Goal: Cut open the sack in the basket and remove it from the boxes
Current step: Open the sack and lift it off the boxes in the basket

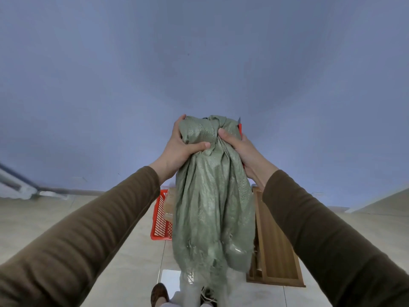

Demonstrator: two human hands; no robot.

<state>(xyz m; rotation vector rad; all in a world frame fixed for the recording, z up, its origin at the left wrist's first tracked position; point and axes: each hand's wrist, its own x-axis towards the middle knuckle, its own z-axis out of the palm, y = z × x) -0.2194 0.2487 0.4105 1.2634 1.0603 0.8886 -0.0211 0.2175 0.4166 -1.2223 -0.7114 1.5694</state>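
Shoe [159, 293] and tiled floor [124, 251] sit nearest, at the bottom of the view, with frayed strands from the sack's cut edge trailing just above them. Both brown sleeves reach forward and up from there.

The green woven sack [212, 196] hangs limp and empty-looking in the air, lifted clear, its torn lower end dangling toward the floor. The left hand [179, 147] has its fingers [200, 146] clenched into the bunched top of the sack; the right hand [239, 149] is likewise clamped on the gathered fabric from the other side. Something red with a dark tip shows behind the right hand; it may be the cutter, but I cannot tell.

Below and behind the sack, the red plastic basket [160, 216] stands on the floor, with what looks like cardboard boxes [169, 207] in it, mostly hidden. A wooden frame [276, 240] lies just to the right of it. Farthest off is the blue wall [199, 63].

By my judgement the cutting is done and the sack is off the boxes; what remains is setting it aside.
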